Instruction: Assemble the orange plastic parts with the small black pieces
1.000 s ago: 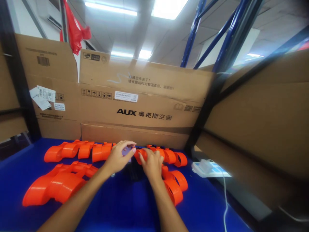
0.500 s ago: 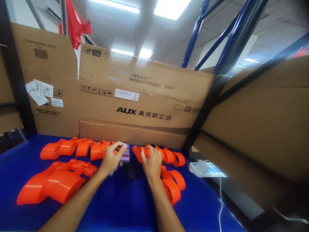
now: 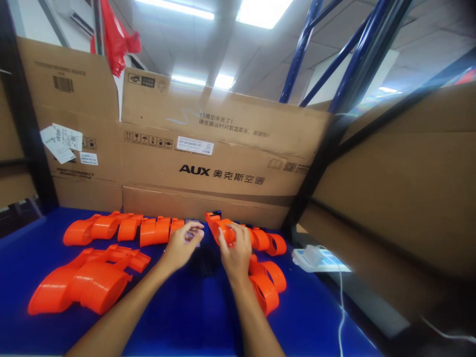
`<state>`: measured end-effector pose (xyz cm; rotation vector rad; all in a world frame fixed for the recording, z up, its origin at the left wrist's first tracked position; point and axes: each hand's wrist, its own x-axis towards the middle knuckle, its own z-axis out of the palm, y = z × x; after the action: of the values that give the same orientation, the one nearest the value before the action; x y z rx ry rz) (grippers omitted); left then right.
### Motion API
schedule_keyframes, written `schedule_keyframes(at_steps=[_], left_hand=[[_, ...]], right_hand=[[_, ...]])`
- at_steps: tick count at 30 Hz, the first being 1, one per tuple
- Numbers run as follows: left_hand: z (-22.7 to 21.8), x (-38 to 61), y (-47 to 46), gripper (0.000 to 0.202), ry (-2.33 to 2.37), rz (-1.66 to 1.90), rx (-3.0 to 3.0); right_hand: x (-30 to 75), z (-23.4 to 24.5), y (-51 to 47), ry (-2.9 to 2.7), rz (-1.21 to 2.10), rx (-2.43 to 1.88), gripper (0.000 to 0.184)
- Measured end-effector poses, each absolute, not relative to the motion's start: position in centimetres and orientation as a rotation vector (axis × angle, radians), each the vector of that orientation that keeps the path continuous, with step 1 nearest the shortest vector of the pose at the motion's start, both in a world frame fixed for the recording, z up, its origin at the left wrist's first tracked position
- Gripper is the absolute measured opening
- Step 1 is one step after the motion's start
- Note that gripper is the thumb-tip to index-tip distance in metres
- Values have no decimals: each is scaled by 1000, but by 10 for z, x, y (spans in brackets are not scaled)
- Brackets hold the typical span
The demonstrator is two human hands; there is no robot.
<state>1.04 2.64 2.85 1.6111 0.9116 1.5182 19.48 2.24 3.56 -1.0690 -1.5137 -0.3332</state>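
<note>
Small dark phone (image 3: 192, 221) mostly hidden behind left hand (image 3: 181, 246) fingers, black object (image 3: 203, 263) beneath fingertips blurred, curved orange plastic part (image 3: 214, 224) half-covered by right hand (image 3: 235, 254)

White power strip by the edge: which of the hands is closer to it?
Right. The right hand, gripping an orange part, sits left of the white power strip; the left hand is farther left, by the phone.

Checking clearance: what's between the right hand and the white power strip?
Head view: orange parts lie between right hand and power strip, then a bare stretch of blue table.
</note>
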Motion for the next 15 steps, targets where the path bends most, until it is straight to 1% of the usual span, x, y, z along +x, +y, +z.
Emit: schedule_keyframes(at_steps=[2, 6, 8, 11, 13, 15], left_hand=[[25, 14, 27, 36, 891, 1528, 1542], [23, 21, 29, 54, 827, 1523, 1375], [26, 23, 29, 59, 740, 1505, 1278], [32, 24, 25, 57, 587, 1473, 1146], [36, 24, 22, 57, 526, 1464, 1071], [40, 24, 18, 52, 521, 1493, 1010]], right_hand=[[194, 38, 18, -1484, -352, -1010, 24], [189, 40, 4, -1447, -383, -900, 21], [185, 39, -2, -1479, -403, -842, 21], [180, 36, -8, -1571, -404, -731, 27], [177, 33, -10, -1647, -366, -685, 34], [175, 30, -12, -1726, -295, -663, 43]])
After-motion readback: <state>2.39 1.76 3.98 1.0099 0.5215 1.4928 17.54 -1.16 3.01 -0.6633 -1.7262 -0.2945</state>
